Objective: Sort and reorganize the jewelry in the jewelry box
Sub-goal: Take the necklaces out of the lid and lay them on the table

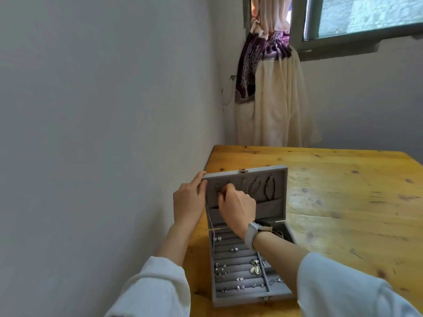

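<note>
A grey velvet jewelry box [242, 296] stands open on the wooden table [343, 191]. The left hand [187, 202] grips the upright lid's [278, 179] left edge. The right hand [235, 202], fingers curled, pinches something small against the lid lining; what it is stays hidden. Rings [234, 249] and earrings [255, 267] fill the box's slots, partly covered by the right wrist's smartwatch [256, 229].
</note>
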{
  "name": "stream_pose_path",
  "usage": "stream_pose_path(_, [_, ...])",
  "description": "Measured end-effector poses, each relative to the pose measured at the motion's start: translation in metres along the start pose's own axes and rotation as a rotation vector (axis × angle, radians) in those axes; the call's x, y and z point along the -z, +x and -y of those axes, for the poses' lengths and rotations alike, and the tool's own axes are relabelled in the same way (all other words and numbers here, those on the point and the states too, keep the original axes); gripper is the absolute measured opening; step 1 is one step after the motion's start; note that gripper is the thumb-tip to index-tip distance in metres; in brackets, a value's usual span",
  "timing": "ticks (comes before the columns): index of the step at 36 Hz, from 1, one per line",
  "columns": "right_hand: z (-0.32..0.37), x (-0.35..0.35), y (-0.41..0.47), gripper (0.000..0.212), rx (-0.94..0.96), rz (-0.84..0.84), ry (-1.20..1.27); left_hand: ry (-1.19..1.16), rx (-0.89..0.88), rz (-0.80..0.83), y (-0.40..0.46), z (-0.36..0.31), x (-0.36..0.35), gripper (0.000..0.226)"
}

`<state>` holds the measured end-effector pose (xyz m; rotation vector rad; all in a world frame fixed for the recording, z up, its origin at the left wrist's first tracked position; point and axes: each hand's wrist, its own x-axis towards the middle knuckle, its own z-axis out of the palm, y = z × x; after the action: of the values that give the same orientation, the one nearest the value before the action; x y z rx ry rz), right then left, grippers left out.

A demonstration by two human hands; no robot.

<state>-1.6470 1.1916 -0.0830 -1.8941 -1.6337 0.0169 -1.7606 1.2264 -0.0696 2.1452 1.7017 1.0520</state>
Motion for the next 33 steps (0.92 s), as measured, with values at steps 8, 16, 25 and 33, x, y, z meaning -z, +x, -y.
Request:
stream_pose_path(8, [0.003,0.026,0.006,0.02,0.092,-0.128,0.219,0.014,-0.022,0.004,-0.002,-0.005,0.004,0.038])
stream_pose_path(16, [0.014,0.084,0.039,0.005,0.173,-0.017,0.577,0.055,-0.002,0.072,0.002,-0.011,0.013,0.037])
stream_pose_path(25, [0.032,0.17,0.037,0.009,0.118,0.052,1.028,0.015,0.125,0.208,0.005,-0.027,0.025,0.043])
stream_pose_path(33, [0.003,0.215,-0.014,0.01,0.065,0.147,1.195,-0.507,0.09,0.075,-0.042,-0.081,0.045,0.023])
